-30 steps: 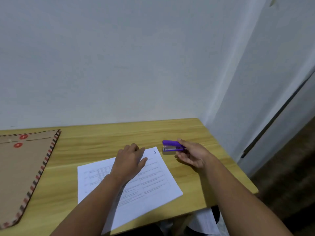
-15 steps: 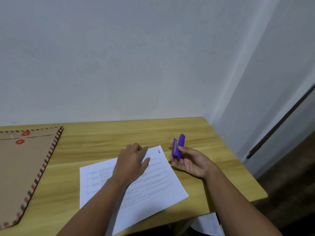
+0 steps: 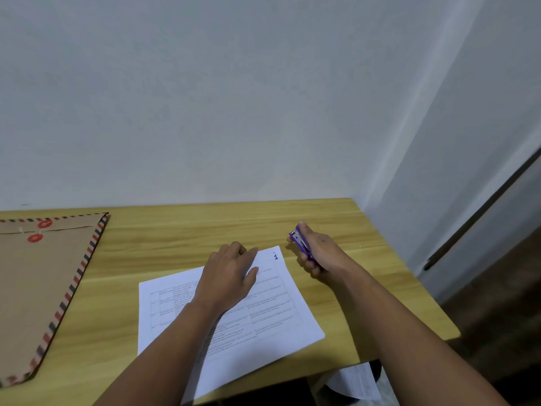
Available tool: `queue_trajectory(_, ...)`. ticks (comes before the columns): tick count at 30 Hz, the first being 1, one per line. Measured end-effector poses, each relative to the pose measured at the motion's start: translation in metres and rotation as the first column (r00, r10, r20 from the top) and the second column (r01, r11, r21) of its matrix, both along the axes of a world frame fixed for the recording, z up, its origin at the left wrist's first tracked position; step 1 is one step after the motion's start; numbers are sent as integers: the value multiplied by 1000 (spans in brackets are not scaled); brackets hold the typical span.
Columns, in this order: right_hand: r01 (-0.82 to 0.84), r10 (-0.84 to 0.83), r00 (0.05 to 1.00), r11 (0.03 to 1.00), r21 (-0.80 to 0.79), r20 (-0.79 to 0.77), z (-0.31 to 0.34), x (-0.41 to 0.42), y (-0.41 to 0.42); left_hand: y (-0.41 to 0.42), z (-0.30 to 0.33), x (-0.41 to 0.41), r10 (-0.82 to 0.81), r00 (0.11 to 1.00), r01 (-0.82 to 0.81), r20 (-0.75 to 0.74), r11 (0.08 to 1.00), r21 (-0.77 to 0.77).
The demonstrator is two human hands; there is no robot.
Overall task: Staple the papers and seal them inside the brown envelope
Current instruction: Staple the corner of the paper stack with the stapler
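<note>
White printed papers (image 3: 263, 323) lie on the wooden table (image 3: 181, 230), with a handwritten "1" at their far right corner. My left hand (image 3: 228, 276) rests flat on the upper part of the papers, fingers spread. My right hand (image 3: 317, 250) is closed around a small purple stapler (image 3: 299, 240), just right of the papers' far corner and above the table. The stapler's metal mouth points up and to the left. A brown envelope (image 3: 41, 288) with a striped border and two red string discs lies at the left.
A white wall runs behind the table and meets a side wall at the right. The table's right edge (image 3: 409, 273) drops to a dark floor. More printed paper (image 3: 355, 382) shows below the table's front edge.
My right hand has turned over, from palm up with the stapler upright to gripping it from above. It moved slightly right. My left hand stayed on the papers.
</note>
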State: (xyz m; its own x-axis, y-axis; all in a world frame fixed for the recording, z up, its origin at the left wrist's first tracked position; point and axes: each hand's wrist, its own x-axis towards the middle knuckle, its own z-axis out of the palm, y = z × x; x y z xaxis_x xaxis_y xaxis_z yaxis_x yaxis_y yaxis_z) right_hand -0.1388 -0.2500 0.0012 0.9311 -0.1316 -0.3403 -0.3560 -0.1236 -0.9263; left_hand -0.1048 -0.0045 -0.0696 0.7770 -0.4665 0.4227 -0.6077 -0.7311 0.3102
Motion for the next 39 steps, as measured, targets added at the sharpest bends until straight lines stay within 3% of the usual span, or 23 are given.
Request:
queue_trajectory(3,-76,100,990,971,-225,98,-1,-1,2,0,0,0,-16,1000,16,10,1000,-20)
queue_trajectory(5,-99,139,982,953,-287,125,-4,-3,2,0,0,0,-25,999,26,22,999,-35)
queue_trajectory(16,-144,199,964,947,-286,175,-13,-7,-1,1,6,-4,-63,995,70,74,993,-95)
queue_trajectory(23,-212,244,961,952,-223,130,-13,-2,-1,0,9,-7,-93,990,102,103,991,-89)
queue_trajectory(31,-79,98,983,989,-123,156,-16,-7,-9,0,9,-7,-52,995,64,89,988,-139)
queue_trajectory(39,-78,74,991,996,31,112,-10,-20,-4,-1,9,-7,-91,992,100,84,989,-108)
